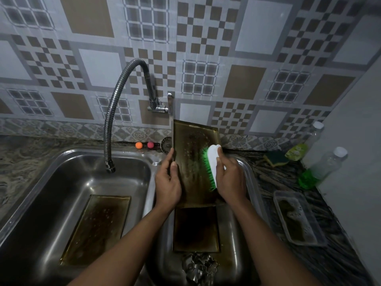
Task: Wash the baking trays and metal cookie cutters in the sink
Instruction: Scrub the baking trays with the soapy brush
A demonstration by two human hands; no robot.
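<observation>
both forearms reaching up from bottom of frame, left hand (pixel 168 183) mid-frame w/ thumb up, fingers curled, right hand (pixel 231 178) just right of centre, fingers clenched

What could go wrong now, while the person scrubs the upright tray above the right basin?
1. The left hand holds the upright tray only at its left edge; a hard push from the brush in the right hand may twist the wet tray loose.
2. If it slips, it would probably fall on the flat tray and the cookie cutters below, and could bend them.
</observation>
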